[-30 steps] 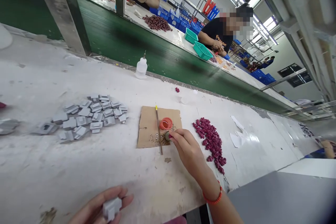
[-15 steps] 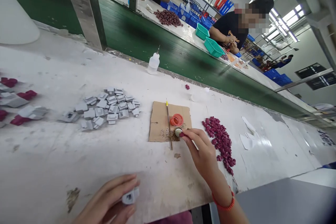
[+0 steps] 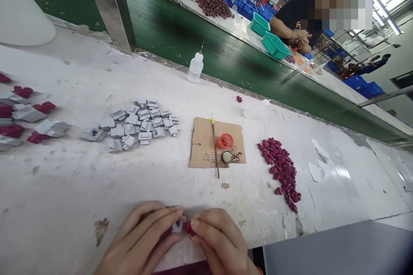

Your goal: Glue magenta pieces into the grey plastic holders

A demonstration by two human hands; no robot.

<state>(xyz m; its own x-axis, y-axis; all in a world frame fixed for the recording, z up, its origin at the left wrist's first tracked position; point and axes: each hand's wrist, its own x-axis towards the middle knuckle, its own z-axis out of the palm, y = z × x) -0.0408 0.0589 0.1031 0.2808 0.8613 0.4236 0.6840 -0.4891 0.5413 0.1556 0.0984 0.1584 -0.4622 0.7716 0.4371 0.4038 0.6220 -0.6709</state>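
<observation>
Low in the view, my left hand (image 3: 145,238) is closed around a small grey plastic part (image 3: 177,225) with a dark opening on its right side. My right hand (image 3: 217,236) pinches a small maroon plastic piece (image 3: 188,227) up against that opening. Fingers cover much of both pieces, so I cannot tell how far one sits inside the other. Beyond my hands lies a cardboard square (image 3: 201,146) bearing a red cap (image 3: 225,141), a bottle cap (image 3: 227,157) and a thin brush-like stick (image 3: 215,150) with a yellow end.
Grey parts (image 3: 145,124) are heaped left of the cardboard, maroon pieces (image 3: 284,169) to its right. Joined grey-and-maroon parts (image 3: 29,114) lie far left. A needle-tipped bottle (image 3: 195,68) stands by the green conveyor belt (image 3: 155,21). Across it, co-workers handle small pieces near teal baskets (image 3: 275,46).
My right hand has come from the bottle cap on the cardboard down to my left hand, bringing the maroon piece against the grey part. The camera view has shifted slightly.
</observation>
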